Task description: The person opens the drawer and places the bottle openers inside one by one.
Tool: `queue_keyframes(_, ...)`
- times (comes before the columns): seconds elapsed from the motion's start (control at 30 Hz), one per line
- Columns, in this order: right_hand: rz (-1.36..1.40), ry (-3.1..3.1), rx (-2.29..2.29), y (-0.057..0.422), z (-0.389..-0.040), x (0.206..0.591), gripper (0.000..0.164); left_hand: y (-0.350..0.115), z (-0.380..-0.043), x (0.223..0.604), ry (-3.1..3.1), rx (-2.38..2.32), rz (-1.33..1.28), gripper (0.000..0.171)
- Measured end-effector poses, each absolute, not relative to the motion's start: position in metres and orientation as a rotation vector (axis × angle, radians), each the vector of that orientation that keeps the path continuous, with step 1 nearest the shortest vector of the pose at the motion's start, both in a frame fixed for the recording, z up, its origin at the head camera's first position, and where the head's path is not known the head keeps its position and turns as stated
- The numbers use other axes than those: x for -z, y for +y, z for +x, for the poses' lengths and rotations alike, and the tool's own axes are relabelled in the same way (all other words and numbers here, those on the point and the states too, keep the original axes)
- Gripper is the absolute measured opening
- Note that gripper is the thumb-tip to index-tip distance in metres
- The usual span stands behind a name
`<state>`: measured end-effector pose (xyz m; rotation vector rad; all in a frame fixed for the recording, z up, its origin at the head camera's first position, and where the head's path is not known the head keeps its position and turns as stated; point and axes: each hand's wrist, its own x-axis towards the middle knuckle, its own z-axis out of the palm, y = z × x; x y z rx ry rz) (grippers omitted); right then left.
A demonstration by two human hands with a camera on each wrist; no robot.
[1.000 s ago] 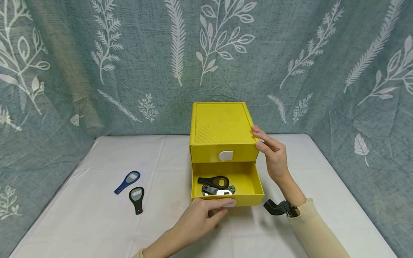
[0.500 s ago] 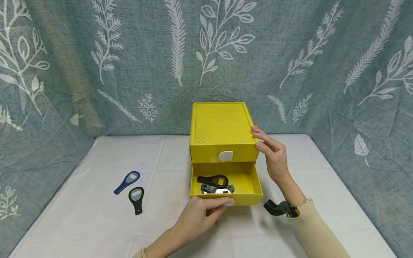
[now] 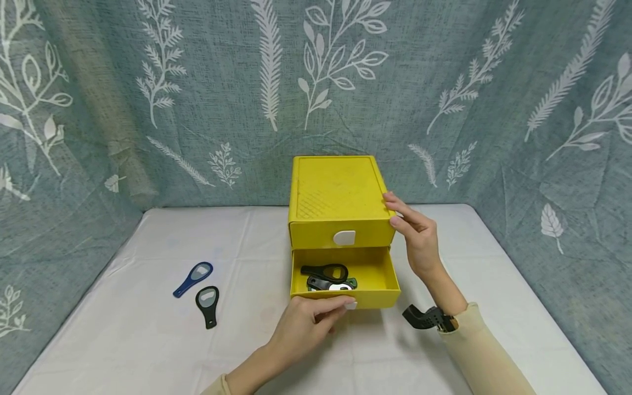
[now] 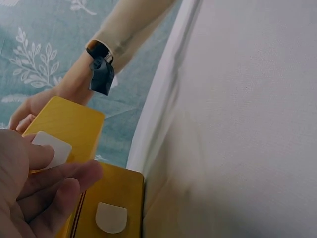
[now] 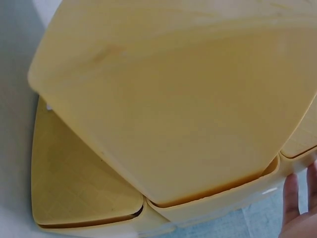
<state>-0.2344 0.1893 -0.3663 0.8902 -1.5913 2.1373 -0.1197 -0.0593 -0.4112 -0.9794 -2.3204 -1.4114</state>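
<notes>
1. Nearest, we see the left hand [image 3: 303, 327] pinching the white tab [image 3: 351, 305] of the lower drawer [image 3: 373, 299], which stands pulled out toward us.
2. To the left we have a black magnifier [image 3: 208, 303] on the worktop [image 3: 261, 252], a blue magnifier [image 3: 193, 279] just beyond it.
3. Inside the drawer, toward its left, we find a dark magnifier [image 3: 322, 271] atop partly hidden pieces [image 3: 340, 286].
4. At right, the right hand [image 3: 423, 242], unclenched, rests fingertips on the yellow box [image 3: 340, 189].
5. Farthest, we see the green curtain [image 3: 232, 93] behind the box.

Beige slvs [image 3: 484, 351], curved blk wrist piece [image 3: 428, 319]
</notes>
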Motion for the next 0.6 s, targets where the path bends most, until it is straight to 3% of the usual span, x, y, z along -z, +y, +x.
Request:
queue_keyframes(0.33, 0.869, -1.592, -2.135, 0.189, -0.234, 0.366, 0.029, -0.060, -0.127, 0.406, -2.364, 1.699, -1.010, 0.025)
queue_keyframes(0.6, 0.858, -1.594, -2.142, 0.188, -0.234, 0.367, 0.030, -0.062, -0.137, 0.407, -2.374, 1.664, -1.013, 0.027)
